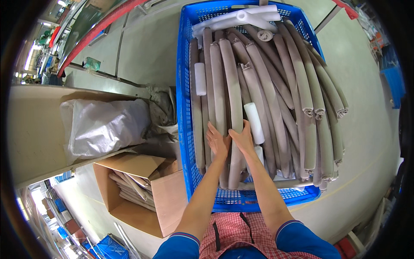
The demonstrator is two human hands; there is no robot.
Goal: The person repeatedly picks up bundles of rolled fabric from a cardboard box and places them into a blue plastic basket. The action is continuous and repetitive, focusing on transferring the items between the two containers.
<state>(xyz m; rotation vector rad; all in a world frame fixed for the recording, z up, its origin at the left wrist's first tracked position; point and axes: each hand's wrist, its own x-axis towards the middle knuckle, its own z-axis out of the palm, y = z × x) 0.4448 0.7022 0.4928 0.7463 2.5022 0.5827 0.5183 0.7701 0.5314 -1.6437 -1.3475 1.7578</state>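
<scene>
Grey tubes (pixel 235 86) lie under both hands (pixel 230 141) in blue crate (pixel 183 99).

Pale grey floor (pixel 366 112); beige shelf (pixel 30 129) at left; open cardboard box (pixel 168 203) below.

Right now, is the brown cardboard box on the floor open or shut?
Open. The brown cardboard box has its flaps folded outward, and pale long rolled pieces show inside. It stands left of the blue plastic crate.

Long grey-beige foam tube (pixel 235 108) lies lengthwise among others in blue crate (pixel 184 108).
</scene>
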